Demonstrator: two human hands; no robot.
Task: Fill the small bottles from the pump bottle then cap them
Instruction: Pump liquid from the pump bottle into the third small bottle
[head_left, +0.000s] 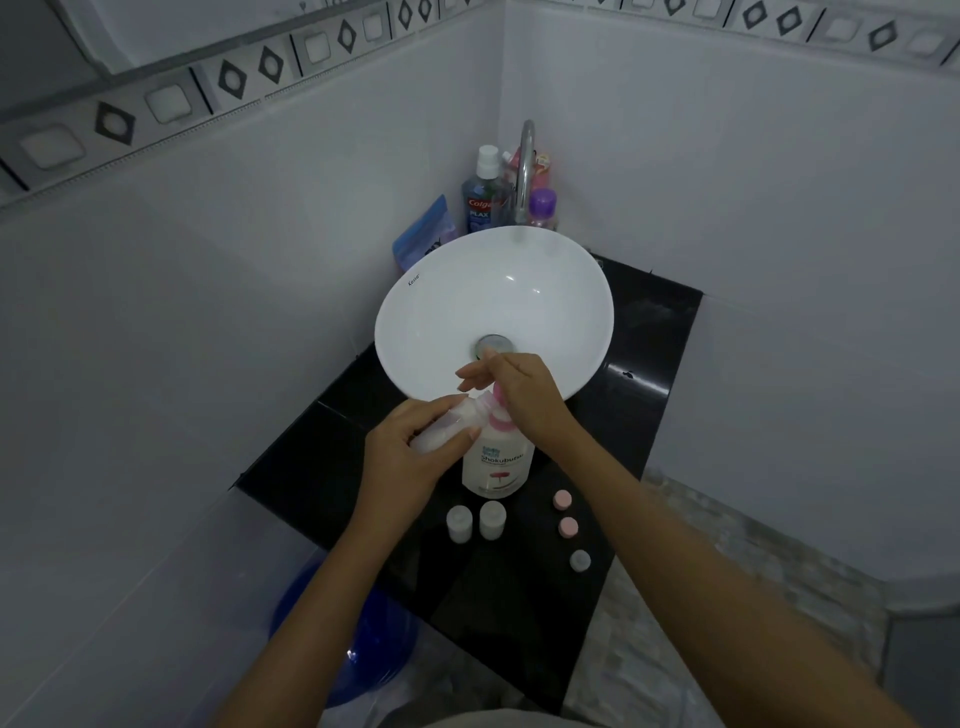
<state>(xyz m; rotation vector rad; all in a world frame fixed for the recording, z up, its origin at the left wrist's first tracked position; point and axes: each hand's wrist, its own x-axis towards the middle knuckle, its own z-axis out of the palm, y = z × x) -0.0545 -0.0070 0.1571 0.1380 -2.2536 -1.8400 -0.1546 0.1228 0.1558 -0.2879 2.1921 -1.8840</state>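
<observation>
Left grip (410, 457): curled round a tilted small bottle (441, 426), its mouth by the pump.
Right grip (524, 395): fingers relaxed, resting atop the pump bottle (496, 467).
Desk (639, 338): two standing bottles (457, 525) (492, 519), three loose caps (562, 500) (568, 527) (580, 560).

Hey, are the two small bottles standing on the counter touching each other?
Apart. The head view shows a strip of black counter between the left bottle and the right bottle.

Head of pump bottle (496, 467) hidden under right hand (524, 397), small bottle (441, 423) half covered by left hand (410, 460), blue jug (382, 647) at lower left partly behind forearm (327, 587)
</observation>
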